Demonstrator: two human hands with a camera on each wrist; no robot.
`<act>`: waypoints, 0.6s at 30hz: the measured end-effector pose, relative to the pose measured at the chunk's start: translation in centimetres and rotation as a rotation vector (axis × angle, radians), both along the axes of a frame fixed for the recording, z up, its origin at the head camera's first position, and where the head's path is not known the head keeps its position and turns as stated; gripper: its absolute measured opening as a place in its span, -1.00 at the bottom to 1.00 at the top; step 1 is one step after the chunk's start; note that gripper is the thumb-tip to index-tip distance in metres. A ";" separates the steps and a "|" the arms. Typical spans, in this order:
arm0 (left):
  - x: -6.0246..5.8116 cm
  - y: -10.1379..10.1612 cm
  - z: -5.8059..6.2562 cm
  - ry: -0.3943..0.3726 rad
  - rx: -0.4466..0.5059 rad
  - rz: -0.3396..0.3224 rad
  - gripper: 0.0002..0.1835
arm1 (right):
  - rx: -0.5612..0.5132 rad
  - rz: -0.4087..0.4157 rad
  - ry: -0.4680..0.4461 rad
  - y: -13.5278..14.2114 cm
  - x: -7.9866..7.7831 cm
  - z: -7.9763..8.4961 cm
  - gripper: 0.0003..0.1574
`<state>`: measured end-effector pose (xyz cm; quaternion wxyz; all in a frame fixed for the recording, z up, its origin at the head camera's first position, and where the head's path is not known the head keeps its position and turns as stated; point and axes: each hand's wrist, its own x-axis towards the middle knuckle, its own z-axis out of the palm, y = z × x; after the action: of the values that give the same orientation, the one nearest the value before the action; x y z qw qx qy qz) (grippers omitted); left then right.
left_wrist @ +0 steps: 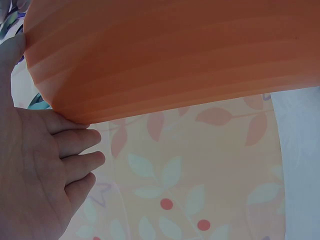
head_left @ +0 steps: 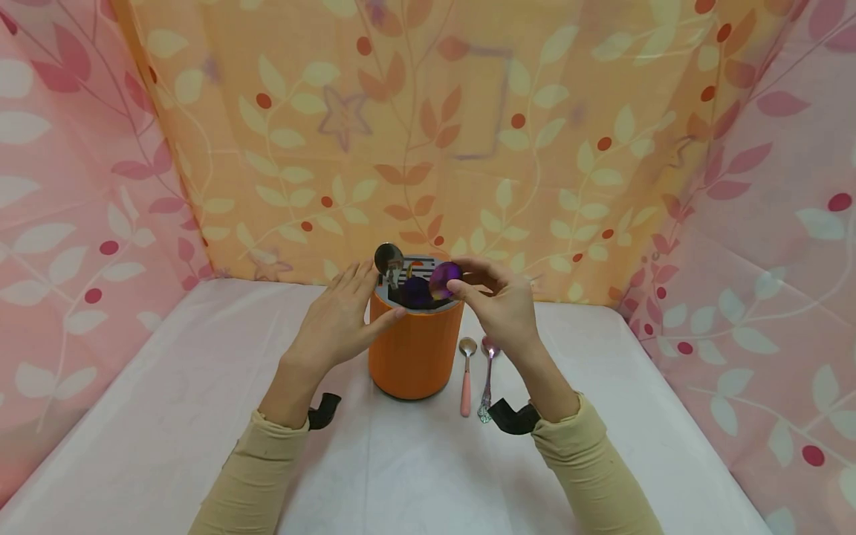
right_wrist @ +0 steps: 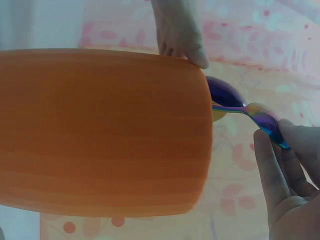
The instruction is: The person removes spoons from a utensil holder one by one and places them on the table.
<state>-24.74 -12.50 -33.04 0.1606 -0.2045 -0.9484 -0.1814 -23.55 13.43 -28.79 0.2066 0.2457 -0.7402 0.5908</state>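
An orange ribbed utensil holder [head_left: 414,353] stands upright on the white-covered table. My right hand [head_left: 504,305] pinches the bowl of a shiny purple rainbow spoon [head_left: 446,280] between thumb and fingers. In the right wrist view, this spoon's [right_wrist: 267,122] handle passes behind the holder's rim. My left hand [head_left: 334,323] rests against the holder's left side, fingers fairly straight, thumb at the rim. A silver spoon [head_left: 388,258] and a dark purple spoon [head_left: 417,293] stick up from the holder, bowls up. Their lower parts are hidden inside.
Right of the holder lie a pink-handled spoon [head_left: 466,386] and a purplish spoon with an ornate handle [head_left: 489,371]. Behind the table [head_left: 160,416] hangs a yellow leaf-patterned cloth [head_left: 428,111], with pink patterned cloths [head_left: 67,186] at both sides.
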 end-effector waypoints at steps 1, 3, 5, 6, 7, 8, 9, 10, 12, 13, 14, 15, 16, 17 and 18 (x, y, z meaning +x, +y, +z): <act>0.0 0.0 0.0 0.000 -0.001 0.000 0.09 | -0.012 0.004 -0.006 0.1 0.0 0.1 -0.59; 0.0 0.0 0.0 0.001 -0.002 0.001 0.10 | -0.037 0.019 -0.005 0.4 0.1 0.4 -0.59; 0.1 0.0 0.0 0.000 -0.004 0.003 0.10 | -0.075 0.044 -0.016 0.7 0.2 0.6 -0.59; 0.1 0.0 0.0 0.001 -0.007 0.005 0.10 | -0.098 0.061 -0.015 0.8 0.3 0.8 -0.60; 0.1 0.1 0.0 -0.002 -0.006 0.006 0.10 | -0.120 0.076 -0.016 0.9 0.4 0.9 -0.59; 0.1 0.1 0.0 -0.002 -0.005 0.006 0.11 | -0.136 0.087 -0.014 1.0 0.4 1.1 -0.60; 0.1 0.1 0.0 -0.003 -0.005 0.006 0.11 | -0.152 0.094 -0.013 1.1 0.5 1.2 -0.60; 0.1 0.1 0.0 -0.003 -0.004 0.006 0.11 | -0.170 0.104 -0.011 1.3 0.6 1.3 -0.60; 0.1 0.1 0.0 -0.002 -0.004 0.005 0.11 | -0.185 0.106 0.014 1.5 0.6 1.5 -0.60; 0.1 0.1 0.0 -0.002 -0.004 0.005 0.11 | -0.192 0.107 0.023 1.6 0.5 1.6 -0.60; 0.1 0.1 0.0 0.000 -0.006 0.005 0.10 | -0.195 0.104 0.033 1.8 0.5 1.6 -0.59; 0.1 0.1 0.0 0.001 -0.006 0.006 0.10 | -0.201 0.103 0.044 1.9 0.5 1.7 -0.59; 0.1 0.1 0.0 0.001 -0.006 0.006 0.10 | -0.210 0.103 0.054 2.0 0.5 1.7 -0.59; 0.1 0.0 0.0 0.000 -0.006 0.007 0.10 | -0.216 0.101 0.063 2.2 0.5 1.8 -0.59; 0.1 0.1 -0.1 0.000 -0.005 0.008 0.10 | -0.231 0.105 0.071 2.3 0.5 1.8 -0.59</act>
<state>-24.64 -12.44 -33.09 0.1607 -0.2010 -0.9497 -0.1783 -23.02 15.71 -26.99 0.2283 0.2797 -0.6456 0.6729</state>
